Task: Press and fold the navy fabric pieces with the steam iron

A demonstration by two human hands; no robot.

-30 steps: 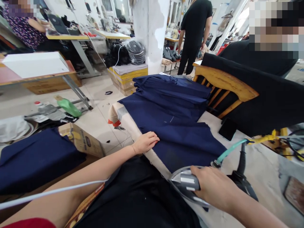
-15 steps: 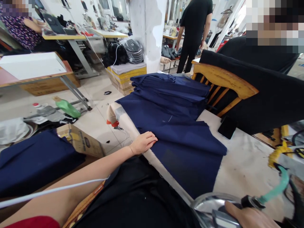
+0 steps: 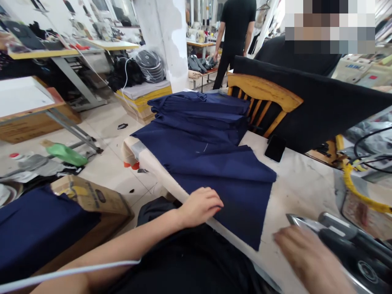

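Note:
My left hand (image 3: 200, 206) is over the near edge of a dark navy cloth piece (image 3: 220, 175), its fingers loosely bent and not gripping anything visible; the thumb is hidden. The cloth lies on a pale padded table (image 3: 294, 188), with more gathered navy cloth (image 3: 202, 108) behind it. At the lower right, my right hand (image 3: 309, 257) is smeared by motion. Its fingers look stretched out, beside a steam iron (image 3: 337, 228) with a shiny pointed tip and a black handle.
A phone (image 3: 275, 148) lies right of the cloth. Behind it stands a wooden chair (image 3: 269, 90) draped with black cloth (image 3: 324, 110). A yellow cord (image 3: 355, 183) curves at the right. Cardboard box (image 3: 107, 196) and navy cloth are at the left. Two people in black are beyond.
My right hand has come off the iron, which now rests farther right on the table. My left hand has slid toward me along the cloth's edge. The view has turned right.

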